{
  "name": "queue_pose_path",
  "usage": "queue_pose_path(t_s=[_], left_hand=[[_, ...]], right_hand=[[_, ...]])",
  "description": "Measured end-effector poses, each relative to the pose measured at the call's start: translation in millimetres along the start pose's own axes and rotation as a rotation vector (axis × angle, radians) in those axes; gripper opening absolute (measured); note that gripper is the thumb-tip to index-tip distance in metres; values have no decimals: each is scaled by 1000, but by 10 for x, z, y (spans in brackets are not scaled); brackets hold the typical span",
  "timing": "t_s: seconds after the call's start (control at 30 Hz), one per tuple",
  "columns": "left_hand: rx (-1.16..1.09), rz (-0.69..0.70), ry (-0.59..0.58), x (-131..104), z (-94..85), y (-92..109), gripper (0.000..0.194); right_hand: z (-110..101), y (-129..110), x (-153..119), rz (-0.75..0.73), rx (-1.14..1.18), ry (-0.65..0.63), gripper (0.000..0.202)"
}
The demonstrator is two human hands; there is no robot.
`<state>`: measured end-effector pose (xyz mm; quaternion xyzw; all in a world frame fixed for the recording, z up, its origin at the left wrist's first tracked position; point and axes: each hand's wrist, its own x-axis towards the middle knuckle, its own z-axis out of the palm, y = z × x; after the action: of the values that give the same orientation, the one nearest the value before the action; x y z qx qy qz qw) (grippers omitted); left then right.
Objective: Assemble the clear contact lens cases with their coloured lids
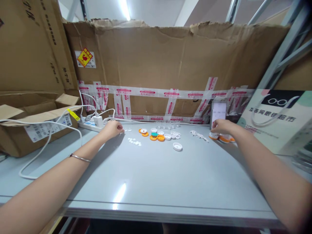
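Observation:
At the back left, my left hand (115,129) has its fingertips pinched together beside a few small white discs (129,130); whatever sits between them is too small to make out. More of the small white discs (134,142) lie just to its right. Far to the right, my right hand (222,125) reaches down with curled fingers at several orange-and-white round pieces (224,139), in front of an upright phone (218,111). Its fingertips are partly hidden, so any held piece cannot be made out.
Mid-table are orange rings (161,138), a teal piece (154,134), a white round cap (177,147), clear pieces (168,124) and white openwork parts (199,136). A power strip (90,125) with cables and an open carton (36,123) stand left; a paper bag (275,130) stands right. Cardboard (156,58) walls the back.

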<state>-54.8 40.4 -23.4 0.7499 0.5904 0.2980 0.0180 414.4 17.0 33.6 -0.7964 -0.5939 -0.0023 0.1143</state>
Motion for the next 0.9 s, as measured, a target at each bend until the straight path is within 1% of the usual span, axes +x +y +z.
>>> queue_pose_path(t_s=[0.07, 0.13, 0.2, 0.27, 0.3, 0.37, 0.4, 0.43, 0.5, 0.53, 0.57, 0.63, 0.73, 0.83, 0.9], left_hand=[[21, -4, -15, 5, 43, 22, 5], [43, -12, -26, 7, 46, 33, 2], [57, -15, -22, 0, 12, 67, 4], [54, -4, -2, -31, -34, 167, 8], [45, 7, 11, -62, -53, 252, 9], [5, 58, 36, -157, -59, 490, 13], [-33, 98, 55, -218, -44, 634, 14], [-121, 186, 50, -283, -16, 784, 15], [-281, 329, -41, -406, 64, 1067, 13], [-326, 382, -103, -453, 110, 1185, 13], [-358, 410, -164, -486, 156, 1279, 13], [-379, 444, -263, -510, 240, 1390, 11], [-358, 442, -339, -480, 336, 1399, 11], [-363, 419, -353, -468, 397, 1333, 12], [-384, 412, -354, -493, 425, 1300, 14]], right_hand=[[12, 0, 40, 30, -32, 1, 13], [14, -9, 75, 61, -72, 8, 12], [1, -23, 94, 76, -110, 30, 11], [-27, -42, 92, 71, -131, 76, 19], [-47, -56, 82, 65, -137, 106, 23], [-93, -99, 44, 53, -145, 163, 30], [-117, -129, 17, 45, -142, 193, 31], [-139, -164, -15, 29, -129, 227, 31], [-170, -247, -86, -23, -68, 309, 30], [-172, -295, -121, -60, -20, 351, 30], [-161, -347, -153, -101, 37, 385, 29], [-92, -464, -210, -182, 148, 412, 26], [119, -666, -286, -307, 233, 347, 21], [349, -850, -367, -501, 213, 174, 19], [440, -929, -421, -574, 210, 132, 20]])
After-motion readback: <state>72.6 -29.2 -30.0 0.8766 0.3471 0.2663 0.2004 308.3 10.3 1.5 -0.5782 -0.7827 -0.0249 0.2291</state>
